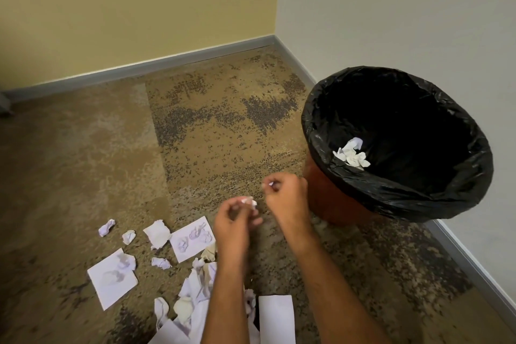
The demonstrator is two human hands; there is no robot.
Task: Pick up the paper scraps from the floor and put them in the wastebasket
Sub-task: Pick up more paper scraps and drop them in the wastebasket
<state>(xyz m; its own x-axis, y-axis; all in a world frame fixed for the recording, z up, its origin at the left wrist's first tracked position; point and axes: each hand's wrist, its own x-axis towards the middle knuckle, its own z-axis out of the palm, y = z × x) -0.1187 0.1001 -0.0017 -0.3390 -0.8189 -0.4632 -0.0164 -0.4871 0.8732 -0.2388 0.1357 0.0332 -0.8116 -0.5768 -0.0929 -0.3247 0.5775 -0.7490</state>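
Readable text: none can be made out.
Paper sheets, lower left of the frame: only faint purple smudges are shown, nothing legible.
Wastebasket, right of the frame: no label is seen.

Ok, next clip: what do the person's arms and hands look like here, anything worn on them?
Both are bare. The left hand and right hand show no gloves, rings or wristbands, and neither wrist carries a watch. The forearms come up from the bottom edge of the head view with no sleeve visible down to that edge. No markings or tattoos can be made out; motion blur softens the fingers.
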